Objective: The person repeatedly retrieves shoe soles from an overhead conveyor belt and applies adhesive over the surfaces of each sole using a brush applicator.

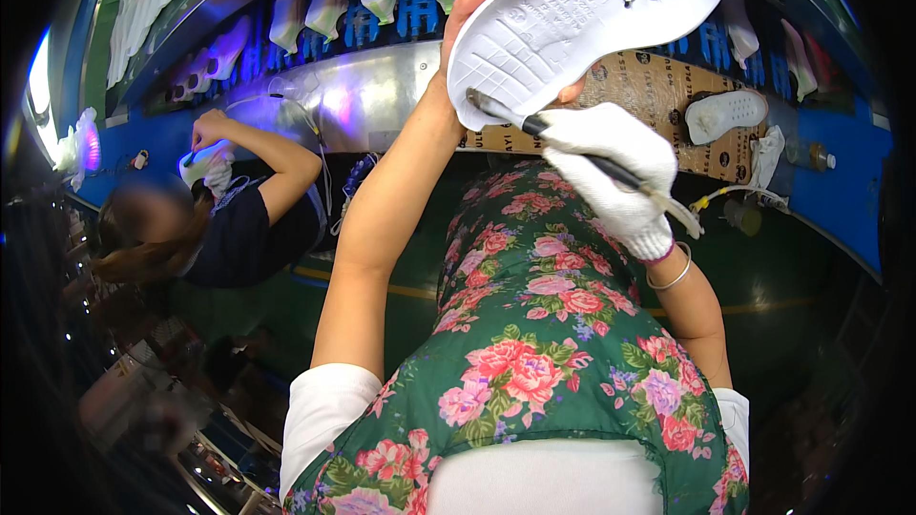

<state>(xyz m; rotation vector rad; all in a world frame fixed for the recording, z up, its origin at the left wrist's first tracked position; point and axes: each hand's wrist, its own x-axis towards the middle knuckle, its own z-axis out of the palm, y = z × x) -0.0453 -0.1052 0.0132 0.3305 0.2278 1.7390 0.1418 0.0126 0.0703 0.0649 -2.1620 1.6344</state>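
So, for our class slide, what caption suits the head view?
Bare left hand holding up a white shoe sole, gloved right hand holding a black tool at its lower end.

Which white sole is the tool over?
The large sole in the bare left hand, the tool over its lower end; the sole on the brown covering has none.

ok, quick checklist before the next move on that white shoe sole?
1. White shoe sole supported: ok, left hand holds its edge.
2. Black-handled tool gripped: ok, in the right hand.
3. Tool tip over the sole: ok, at the end nearest the wearer; firm contact: cannot tell.
4. Both hands gloved: not ok, left is bare.
5. Second white shoe piece clear: ok, lies apart at right.
6. Sole's far face clean: cannot tell, hidden.
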